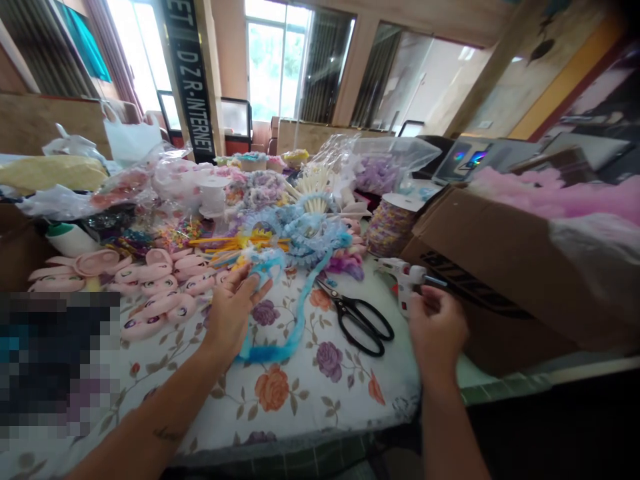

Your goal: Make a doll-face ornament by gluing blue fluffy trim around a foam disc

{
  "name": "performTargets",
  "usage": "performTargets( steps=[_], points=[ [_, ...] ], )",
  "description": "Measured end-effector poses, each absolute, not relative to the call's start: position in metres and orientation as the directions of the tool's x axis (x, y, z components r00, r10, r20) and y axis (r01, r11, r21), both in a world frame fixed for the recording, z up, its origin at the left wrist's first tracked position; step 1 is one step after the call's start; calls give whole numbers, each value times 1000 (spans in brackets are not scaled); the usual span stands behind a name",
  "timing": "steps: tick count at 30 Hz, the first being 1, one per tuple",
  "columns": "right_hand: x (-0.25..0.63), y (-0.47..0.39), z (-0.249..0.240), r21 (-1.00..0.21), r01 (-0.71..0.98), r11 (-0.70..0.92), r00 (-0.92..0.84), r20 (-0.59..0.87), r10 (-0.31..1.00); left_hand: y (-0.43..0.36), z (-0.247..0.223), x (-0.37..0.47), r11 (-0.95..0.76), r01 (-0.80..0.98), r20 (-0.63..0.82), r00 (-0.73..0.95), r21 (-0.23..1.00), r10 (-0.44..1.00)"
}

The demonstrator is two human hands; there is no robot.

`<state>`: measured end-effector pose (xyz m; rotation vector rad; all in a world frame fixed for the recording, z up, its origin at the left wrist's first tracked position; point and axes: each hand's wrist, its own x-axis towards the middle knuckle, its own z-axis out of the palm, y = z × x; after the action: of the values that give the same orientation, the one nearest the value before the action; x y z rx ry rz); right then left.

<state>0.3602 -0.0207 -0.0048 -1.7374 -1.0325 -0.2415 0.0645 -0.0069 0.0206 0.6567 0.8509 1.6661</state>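
My left hand is closed around a small blue and white fluffy craft piece, above the flowered tablecloth. A blue fuzzy strip loops over the cloth beside it, running up towards a pale blue ruffled bundle. At the right, my right hand has its fingers curled at the back of a white glue gun, which stands upright with its nozzle to the left. A clear stick shows at the gun's rear. Black-handled scissors lie between my hands.
Several pink eyed plush pieces lie left of my left hand. A large cardboard box with pink fluff flanks my right hand. Behind stand a spool of multicoloured trim, a white ribbon spool and yellow-orange stems.
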Motion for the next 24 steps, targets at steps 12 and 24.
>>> performTargets(
  steps=[12,24],
  points=[
    [411,25,-10,-511,787,-345,510,226,830,-10,18,69,-103,-521,70,-84,847,994],
    [240,-94,-6,-979,-181,-92,97,-110,989,-3,11,64,-95,-490,48,-109,866,993]
  ],
)
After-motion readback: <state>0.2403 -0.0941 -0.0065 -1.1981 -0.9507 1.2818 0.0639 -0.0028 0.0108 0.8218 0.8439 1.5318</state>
